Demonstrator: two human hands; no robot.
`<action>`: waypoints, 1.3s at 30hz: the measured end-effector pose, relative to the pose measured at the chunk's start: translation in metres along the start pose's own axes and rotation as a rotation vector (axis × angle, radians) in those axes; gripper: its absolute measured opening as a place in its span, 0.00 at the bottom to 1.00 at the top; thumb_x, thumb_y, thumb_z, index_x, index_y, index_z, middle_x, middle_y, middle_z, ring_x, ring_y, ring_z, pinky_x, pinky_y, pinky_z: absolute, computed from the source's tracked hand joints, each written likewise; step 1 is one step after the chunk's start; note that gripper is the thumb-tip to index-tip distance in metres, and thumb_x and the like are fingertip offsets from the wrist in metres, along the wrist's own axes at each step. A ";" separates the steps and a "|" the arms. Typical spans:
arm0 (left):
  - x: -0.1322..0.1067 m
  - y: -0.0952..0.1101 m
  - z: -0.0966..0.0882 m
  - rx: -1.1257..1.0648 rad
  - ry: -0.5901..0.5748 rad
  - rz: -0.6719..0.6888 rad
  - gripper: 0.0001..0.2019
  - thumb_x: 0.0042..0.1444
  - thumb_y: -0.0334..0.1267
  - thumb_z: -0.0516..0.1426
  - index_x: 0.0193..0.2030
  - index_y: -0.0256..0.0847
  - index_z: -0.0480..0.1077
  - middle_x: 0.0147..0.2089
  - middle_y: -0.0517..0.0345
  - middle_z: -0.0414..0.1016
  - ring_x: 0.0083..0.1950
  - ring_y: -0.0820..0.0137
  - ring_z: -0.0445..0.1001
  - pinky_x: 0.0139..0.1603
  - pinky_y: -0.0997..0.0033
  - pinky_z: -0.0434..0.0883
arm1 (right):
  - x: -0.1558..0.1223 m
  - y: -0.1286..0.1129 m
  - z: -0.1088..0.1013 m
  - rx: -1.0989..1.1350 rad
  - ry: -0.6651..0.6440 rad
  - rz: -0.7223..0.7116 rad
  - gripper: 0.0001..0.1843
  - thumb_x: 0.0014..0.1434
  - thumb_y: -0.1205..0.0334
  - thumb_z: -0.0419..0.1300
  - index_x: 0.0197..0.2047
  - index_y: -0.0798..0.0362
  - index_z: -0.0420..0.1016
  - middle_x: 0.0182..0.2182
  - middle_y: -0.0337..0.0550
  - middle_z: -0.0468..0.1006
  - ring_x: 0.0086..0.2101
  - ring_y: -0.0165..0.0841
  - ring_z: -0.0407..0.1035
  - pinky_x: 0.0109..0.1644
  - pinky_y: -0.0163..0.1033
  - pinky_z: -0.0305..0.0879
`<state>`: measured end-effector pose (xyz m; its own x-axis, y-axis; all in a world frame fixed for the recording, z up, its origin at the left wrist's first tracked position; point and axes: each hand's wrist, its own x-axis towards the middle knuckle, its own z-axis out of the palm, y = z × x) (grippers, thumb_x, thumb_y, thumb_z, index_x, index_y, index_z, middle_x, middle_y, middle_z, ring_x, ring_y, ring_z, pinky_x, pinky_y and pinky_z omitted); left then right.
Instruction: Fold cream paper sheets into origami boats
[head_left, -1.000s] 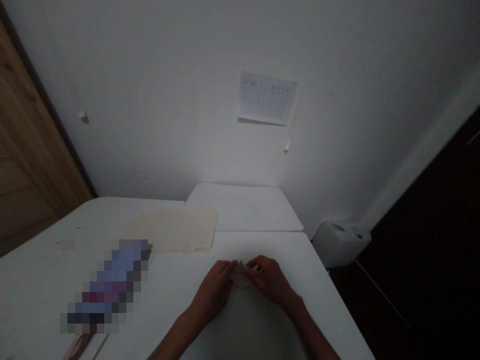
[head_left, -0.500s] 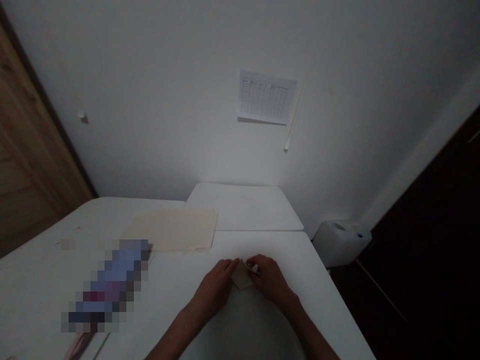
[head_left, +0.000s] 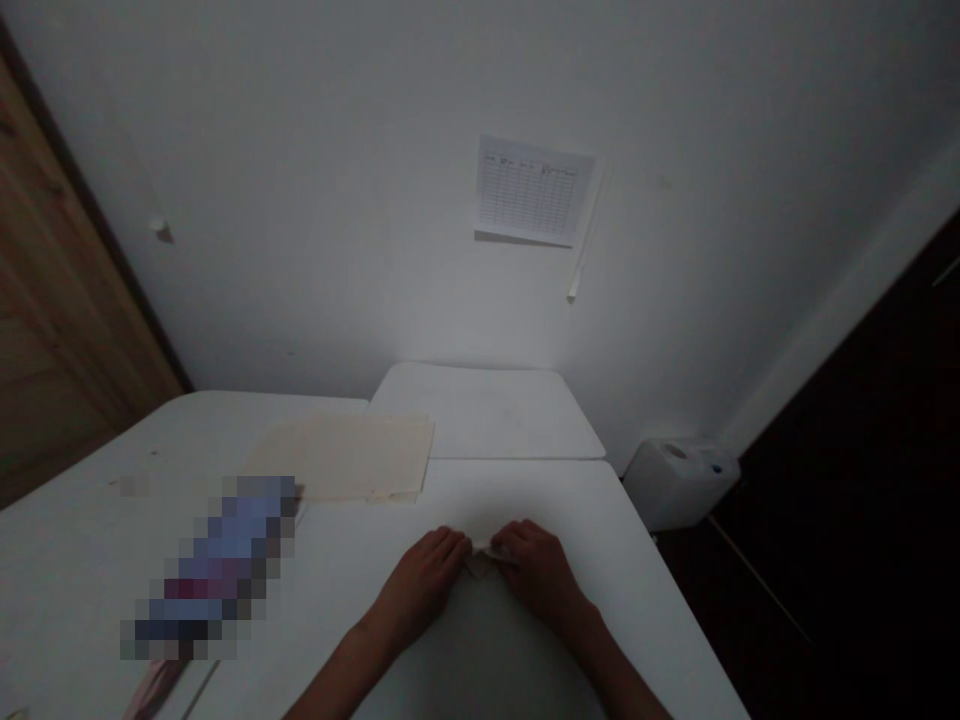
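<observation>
A small piece of folded cream paper (head_left: 480, 564) lies between my hands on the white table (head_left: 517, 490). My left hand (head_left: 431, 572) grips its left side, fingers closed and pressed together. On the right side, my right hand (head_left: 536, 565) pinches the paper, with a pale edge showing by its fingertips. Most of the paper is hidden under the fingers, so its exact folds do not show. Farther back on the left lies a stack of larger cream sheets (head_left: 360, 455), apart from both hands.
A pixelated bluish object (head_left: 225, 550) lies on the table's left part. A printed form (head_left: 534, 190) hangs on the wall ahead. A white plastic canister (head_left: 679, 485) stands beyond the table's right edge, near a dark floor. Wooden boards (head_left: 60, 250) rise at the far left.
Both hands have come down slightly and closer over the paper. The paper's upper point, upright before, is now folded down, and less of the paper shows.
</observation>
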<state>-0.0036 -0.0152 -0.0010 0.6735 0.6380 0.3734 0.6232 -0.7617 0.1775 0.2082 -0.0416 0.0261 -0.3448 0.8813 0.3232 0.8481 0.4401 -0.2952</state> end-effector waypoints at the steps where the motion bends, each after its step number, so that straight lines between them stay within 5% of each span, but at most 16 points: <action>1: 0.000 0.000 0.000 0.004 -0.002 0.005 0.17 0.56 0.21 0.50 0.48 0.41 0.67 0.46 0.52 0.74 0.48 0.61 0.71 0.52 0.57 0.70 | -0.001 0.000 0.000 -0.039 -0.012 -0.031 0.10 0.56 0.72 0.59 0.40 0.50 0.74 0.37 0.41 0.78 0.38 0.36 0.69 0.43 0.36 0.63; 13: -0.007 0.003 -0.009 0.072 -0.085 0.077 0.18 0.55 0.23 0.53 0.52 0.37 0.68 0.53 0.48 0.73 0.54 0.58 0.70 0.57 0.54 0.69 | -0.013 0.003 -0.002 -0.070 -0.053 -0.184 0.13 0.59 0.70 0.55 0.47 0.50 0.73 0.45 0.44 0.76 0.42 0.37 0.67 0.49 0.40 0.63; 18: -0.004 0.009 -0.018 -0.077 -0.031 -0.004 0.10 0.61 0.34 0.54 0.48 0.40 0.70 0.55 0.49 0.71 0.57 0.57 0.67 0.58 0.52 0.67 | -0.018 -0.004 -0.011 0.052 -0.047 -0.120 0.17 0.55 0.62 0.61 0.49 0.49 0.72 0.49 0.44 0.74 0.48 0.40 0.65 0.55 0.44 0.59; 22: 0.003 0.008 -0.016 -0.217 -0.009 -0.059 0.07 0.60 0.29 0.52 0.38 0.41 0.71 0.45 0.53 0.74 0.48 0.63 0.71 0.51 0.60 0.70 | -0.012 -0.003 -0.004 0.139 -0.001 -0.053 0.07 0.62 0.64 0.56 0.42 0.50 0.75 0.41 0.42 0.76 0.43 0.35 0.67 0.51 0.40 0.61; 30: 0.003 0.006 -0.009 -0.493 0.063 -0.246 0.16 0.52 0.28 0.55 0.48 0.42 0.68 0.47 0.53 0.72 0.49 0.65 0.71 0.52 0.62 0.69 | -0.001 -0.001 0.005 0.476 0.072 0.127 0.10 0.52 0.70 0.62 0.39 0.52 0.74 0.35 0.40 0.75 0.38 0.33 0.69 0.43 0.37 0.64; 39: 0.014 0.009 -0.022 -0.619 0.061 -0.373 0.10 0.57 0.42 0.57 0.40 0.43 0.77 0.41 0.56 0.80 0.43 0.64 0.76 0.48 0.67 0.70 | 0.003 -0.006 -0.002 0.671 0.139 0.195 0.07 0.52 0.66 0.64 0.37 0.52 0.77 0.31 0.38 0.77 0.32 0.31 0.71 0.36 0.33 0.64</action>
<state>0.0024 -0.0156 0.0257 0.4256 0.8740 0.2345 0.4552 -0.4308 0.7792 0.2027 -0.0423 0.0312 -0.1196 0.9442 0.3069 0.4427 0.3274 -0.8347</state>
